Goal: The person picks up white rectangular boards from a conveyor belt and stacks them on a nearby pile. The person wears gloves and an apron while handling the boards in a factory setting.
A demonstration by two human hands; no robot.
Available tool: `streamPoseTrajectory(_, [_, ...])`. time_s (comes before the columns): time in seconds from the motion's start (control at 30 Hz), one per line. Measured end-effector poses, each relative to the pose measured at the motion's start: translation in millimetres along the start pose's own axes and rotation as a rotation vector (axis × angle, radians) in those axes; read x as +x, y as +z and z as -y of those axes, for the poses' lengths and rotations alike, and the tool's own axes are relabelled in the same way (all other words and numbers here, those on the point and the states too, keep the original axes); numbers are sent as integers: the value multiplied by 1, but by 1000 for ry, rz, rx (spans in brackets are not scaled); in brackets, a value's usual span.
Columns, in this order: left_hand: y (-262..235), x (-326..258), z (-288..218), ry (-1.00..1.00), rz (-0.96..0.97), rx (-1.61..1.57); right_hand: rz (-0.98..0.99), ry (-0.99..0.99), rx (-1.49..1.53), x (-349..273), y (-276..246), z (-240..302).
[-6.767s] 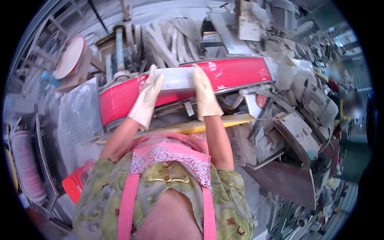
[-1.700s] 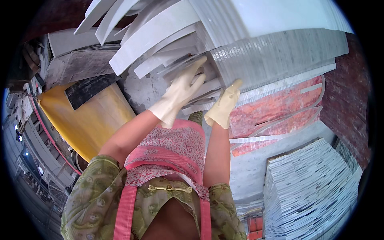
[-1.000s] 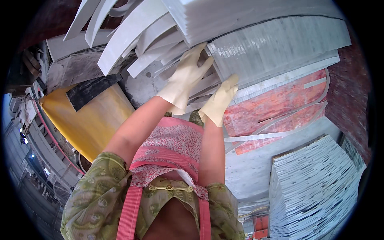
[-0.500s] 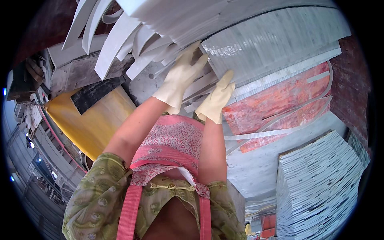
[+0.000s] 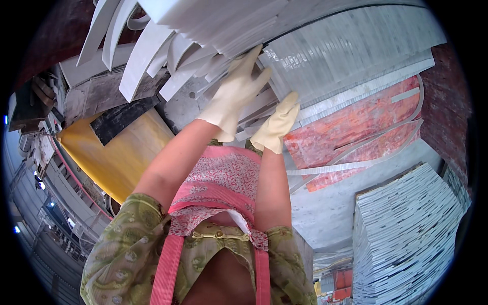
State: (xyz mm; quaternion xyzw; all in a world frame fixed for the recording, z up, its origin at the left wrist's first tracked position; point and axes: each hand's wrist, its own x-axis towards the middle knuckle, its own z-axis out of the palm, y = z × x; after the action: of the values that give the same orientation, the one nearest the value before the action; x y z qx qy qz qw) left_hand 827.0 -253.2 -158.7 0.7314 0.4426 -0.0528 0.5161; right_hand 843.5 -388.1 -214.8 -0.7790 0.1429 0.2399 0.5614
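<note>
White stone strips (image 5: pixel 244 109) lying loose in a jumbled heap straight ahead, under the overhang of a stacked white slab pile (image 5: pixel 229 20). Left hand (image 5: pixel 235 94), gloved, flat on the strips, fingers spread, nothing gripped. Right hand (image 5: pixel 277 127), gloved, fingers extended against the strip ends; no closed grasp visible. No strip lifted clear yet; most of the heap untouched, sorting judged barely begun. Close right: ribbed grey panel (image 5: pixel 351 56), red marbled slab (image 5: pixel 366 127). Left: yellow slab (image 5: pixel 117 157). Overhanging pile crowding the reach.
</note>
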Motion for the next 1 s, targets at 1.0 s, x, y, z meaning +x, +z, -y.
streamPoseTrajectory(1.0, [6, 30, 29, 183, 74, 193, 329, -7, -447, 15, -34, 32])
